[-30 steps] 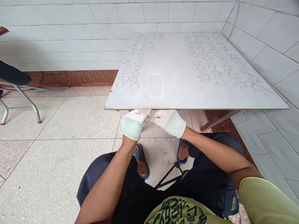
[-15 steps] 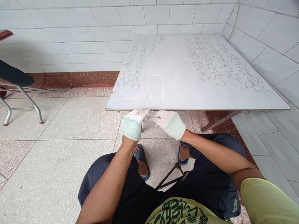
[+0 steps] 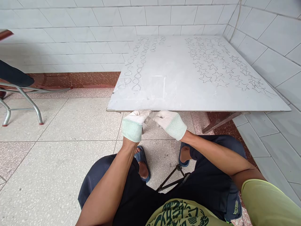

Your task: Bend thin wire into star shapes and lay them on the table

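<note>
Both my hands wear white gloves with pale green cuffs and meet at the near edge of a white tabletop. My left hand is closed in a pinch on a thin piece of wire. From the other side my right hand pinches the same wire, a small gap between the two hands. Most of the wire is hidden by the fingers, so its full shape cannot be made out. On the tabletop lie star-shaped wire pieces to the right and figure-eight wire loops to the left.
White wall tiles border the table behind and at the right. A wooden table leg slants under the right side. Below me a black metal stand is on the floor between my feet. A metal-framed stool stands far left, beside another person's leg.
Almost nothing differs. Both hands stay at the table edge with the wire between them; any shift of the fingers is very slight.
</note>
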### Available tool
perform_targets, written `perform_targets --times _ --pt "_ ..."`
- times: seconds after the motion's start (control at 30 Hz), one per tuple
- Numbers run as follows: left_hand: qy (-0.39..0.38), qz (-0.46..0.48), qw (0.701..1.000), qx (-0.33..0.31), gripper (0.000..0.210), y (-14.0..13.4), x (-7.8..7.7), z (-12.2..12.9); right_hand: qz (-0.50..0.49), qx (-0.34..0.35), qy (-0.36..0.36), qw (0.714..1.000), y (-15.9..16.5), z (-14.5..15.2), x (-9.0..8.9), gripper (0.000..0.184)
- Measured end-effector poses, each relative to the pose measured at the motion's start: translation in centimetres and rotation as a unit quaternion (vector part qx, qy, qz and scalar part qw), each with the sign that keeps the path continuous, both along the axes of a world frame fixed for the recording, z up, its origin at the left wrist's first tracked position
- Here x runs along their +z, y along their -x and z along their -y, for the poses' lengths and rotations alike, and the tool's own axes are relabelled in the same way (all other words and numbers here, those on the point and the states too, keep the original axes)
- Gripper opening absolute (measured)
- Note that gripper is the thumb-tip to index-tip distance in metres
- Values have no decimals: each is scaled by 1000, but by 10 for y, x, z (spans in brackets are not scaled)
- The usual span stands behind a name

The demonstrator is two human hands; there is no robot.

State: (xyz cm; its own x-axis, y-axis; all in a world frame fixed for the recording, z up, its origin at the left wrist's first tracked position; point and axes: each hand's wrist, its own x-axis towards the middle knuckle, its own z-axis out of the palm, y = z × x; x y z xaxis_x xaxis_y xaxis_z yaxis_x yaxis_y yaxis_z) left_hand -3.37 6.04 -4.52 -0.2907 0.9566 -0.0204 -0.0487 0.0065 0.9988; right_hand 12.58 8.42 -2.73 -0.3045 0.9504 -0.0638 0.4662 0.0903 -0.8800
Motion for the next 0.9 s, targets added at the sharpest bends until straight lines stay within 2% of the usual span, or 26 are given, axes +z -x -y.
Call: perform_targets --times 0.23,0.33,0.57,0.77,0.9 --pt "21 -52 998 26 30 0 5 5 -5 0 -6 1000 0 -2 -8 20" --pt "19 -48 998 23 29 0 5 5 -1 25 -4 1000 -1 -4 -8 22" --pt "12 -33 999 -21 33 2 3 4 -9 50 3 999 -6 -9 -2 44" --pt "-3 -17 1000 -4 35 1 3 0 40 82 -92 992 -8 -6 3 26" --pt "5 -17 1000 -1 35 -2 4 2 54 98 -121 986 -2 -1 1 25"
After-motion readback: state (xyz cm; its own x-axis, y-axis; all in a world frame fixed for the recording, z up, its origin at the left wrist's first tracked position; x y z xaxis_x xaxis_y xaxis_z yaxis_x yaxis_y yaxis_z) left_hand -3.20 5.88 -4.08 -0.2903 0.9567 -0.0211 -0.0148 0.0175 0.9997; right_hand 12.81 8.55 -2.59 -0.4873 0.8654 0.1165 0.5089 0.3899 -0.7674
